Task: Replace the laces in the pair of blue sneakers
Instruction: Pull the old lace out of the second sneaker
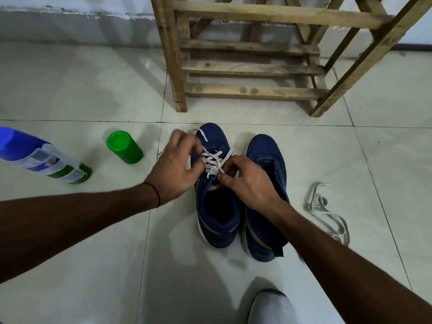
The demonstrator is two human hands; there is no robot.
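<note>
Glossy pale tiled floor (70, 90), blue sneakers (266, 155) side by side at centre, loose grey lace (327, 211) right of them, green cap (124, 147) and tipped-over spray can (44, 157) left, wooden rack (252, 66) behind

On the tiled floor (93, 94), the left hand (174, 169) and right hand (247, 181) pinch a white lace (215, 163) on one blue sneaker (218, 213). The other sneaker (266, 160) stands just beside it, and a loose lace (327, 212) lies nearby.

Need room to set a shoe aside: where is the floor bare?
Bare tile: left of the wooden rack beyond the green cap and spray can; right of the loose lace. Crowded: laced sneaker and unlaced sneaker, under the left hand and right hand.
</note>
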